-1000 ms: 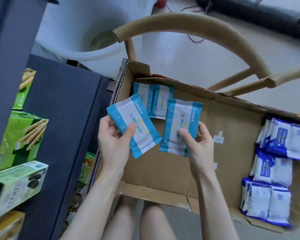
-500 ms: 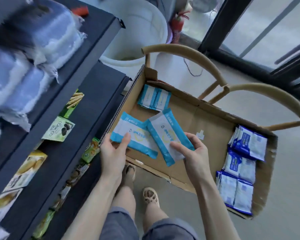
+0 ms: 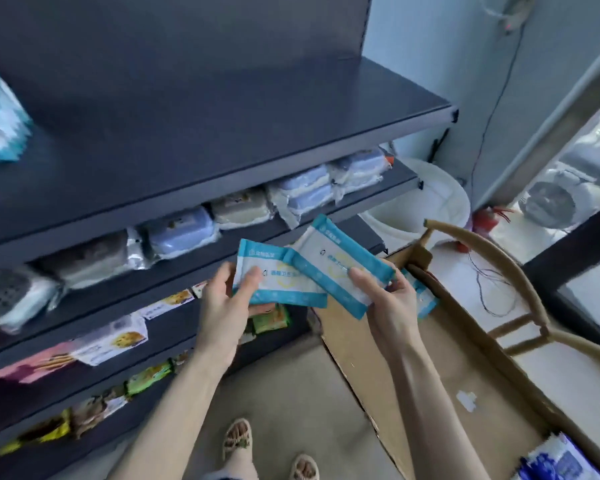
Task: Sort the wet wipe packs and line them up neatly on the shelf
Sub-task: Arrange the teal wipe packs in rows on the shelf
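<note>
Two teal wipe packs [image 3: 286, 289], a third pack [image 3: 425, 299] in one cardboard box [image 3: 471, 358], and perhaps six wrapped bundles [image 3: 181, 230] in a row.

A person's left hand [image 3: 222, 306] gripped one teal-and-white wet wipe pack [image 3: 278, 284] while the right hand [image 3: 392, 306] held a second pack [image 3: 340, 259], its edge overlapping the first, before a dark shelf unit [image 3: 222, 133]. Wrapped packages [image 3: 181, 230] lined a lower shelf; a cardboard box [image 3: 447, 368] sat against a wooden chair [image 3: 492, 258].

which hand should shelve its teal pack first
Left, probably: the left hand holds its teal pack nearer the shelf, while the right hand holds the other pack farther out, over the cardboard box.
</note>
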The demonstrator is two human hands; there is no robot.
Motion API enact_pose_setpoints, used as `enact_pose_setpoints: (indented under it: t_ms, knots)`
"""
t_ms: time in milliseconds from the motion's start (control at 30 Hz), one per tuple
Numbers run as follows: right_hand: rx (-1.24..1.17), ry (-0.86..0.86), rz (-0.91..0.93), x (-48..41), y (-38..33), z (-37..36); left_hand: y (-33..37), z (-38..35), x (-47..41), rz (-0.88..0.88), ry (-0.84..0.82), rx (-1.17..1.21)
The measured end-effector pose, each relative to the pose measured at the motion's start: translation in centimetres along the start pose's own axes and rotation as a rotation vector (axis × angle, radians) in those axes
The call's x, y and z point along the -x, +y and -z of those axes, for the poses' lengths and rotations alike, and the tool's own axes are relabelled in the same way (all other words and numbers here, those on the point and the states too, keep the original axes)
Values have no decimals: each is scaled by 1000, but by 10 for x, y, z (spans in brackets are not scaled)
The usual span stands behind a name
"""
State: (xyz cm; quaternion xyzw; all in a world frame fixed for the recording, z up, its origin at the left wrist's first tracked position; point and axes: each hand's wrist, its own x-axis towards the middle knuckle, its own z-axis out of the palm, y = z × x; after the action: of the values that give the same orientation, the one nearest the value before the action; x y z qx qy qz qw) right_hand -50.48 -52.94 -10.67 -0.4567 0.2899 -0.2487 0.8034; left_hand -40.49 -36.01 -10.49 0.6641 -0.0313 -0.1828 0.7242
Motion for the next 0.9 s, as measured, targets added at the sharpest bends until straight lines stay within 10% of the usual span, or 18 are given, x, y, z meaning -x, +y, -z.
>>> enact_pose_setpoints:
  t_ms: [367,900]
  knots:
    - [177,-361,23,9,28,-222,111,207,-14,-327,308,-120]
    - [385,-371,228,8,66,-412,232,376,-126,-452,150,-950]
